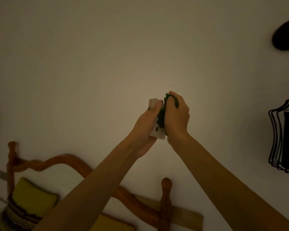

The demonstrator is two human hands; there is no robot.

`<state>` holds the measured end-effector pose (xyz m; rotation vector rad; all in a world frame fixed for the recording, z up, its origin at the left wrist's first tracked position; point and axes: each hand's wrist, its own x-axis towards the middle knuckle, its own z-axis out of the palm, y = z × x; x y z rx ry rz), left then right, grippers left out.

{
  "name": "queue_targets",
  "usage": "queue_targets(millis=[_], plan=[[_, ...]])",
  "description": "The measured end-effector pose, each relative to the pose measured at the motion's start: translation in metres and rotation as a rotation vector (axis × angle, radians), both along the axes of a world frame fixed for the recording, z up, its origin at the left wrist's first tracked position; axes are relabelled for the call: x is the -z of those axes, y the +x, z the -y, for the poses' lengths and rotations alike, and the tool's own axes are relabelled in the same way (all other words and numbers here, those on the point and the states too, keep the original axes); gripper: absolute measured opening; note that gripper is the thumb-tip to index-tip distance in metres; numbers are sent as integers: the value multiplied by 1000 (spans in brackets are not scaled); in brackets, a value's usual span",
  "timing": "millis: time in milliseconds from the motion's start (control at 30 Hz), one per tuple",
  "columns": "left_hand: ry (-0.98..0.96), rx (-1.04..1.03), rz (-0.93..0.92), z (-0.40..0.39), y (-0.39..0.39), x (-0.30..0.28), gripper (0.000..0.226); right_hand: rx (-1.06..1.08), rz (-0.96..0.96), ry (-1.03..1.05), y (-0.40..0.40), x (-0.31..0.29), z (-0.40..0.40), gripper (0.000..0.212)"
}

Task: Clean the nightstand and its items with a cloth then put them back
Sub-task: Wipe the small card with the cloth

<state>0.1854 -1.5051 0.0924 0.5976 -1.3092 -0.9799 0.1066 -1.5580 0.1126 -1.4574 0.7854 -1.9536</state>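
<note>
Both arms are raised in front of a plain wall in dim light. My left hand (144, 125) grips a small white box (158, 133) with dark markings on its face. My right hand (177, 117) is closed around a bunched dark green cloth (162, 117) and presses it against the box's face. The two hands touch each other around the box. The nightstand is out of view.
A wooden headboard (70, 161) with turned posts curves across the lower left, with yellow cushions (32, 195) in front of it. A black wire wall lamp (284, 139) hangs at the right edge, a dark round shape (285, 36) above it.
</note>
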Motion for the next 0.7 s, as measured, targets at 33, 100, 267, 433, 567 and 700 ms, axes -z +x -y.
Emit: queue_targets(millis=[33,100,267,433,567,700], plan=[[-15,-19,-11,1,-1,3,38,-31,25,29,1,3,1,30],[-31,-85,-75,4,-1,8,30,-210,163,207,0,6,-1,24],[-149,-414,-73,10,23,5,30,-766,311,385,-2,34,-17,42],[-66,-552,96,6,21,18,39,-516,185,190,17,46,-36,22],[79,-78,-92,-21,10,19,46,-249,93,-42,33,48,-50,23],[66,19,-96,-30,14,23,59,-170,58,-120,25,32,-46,26]])
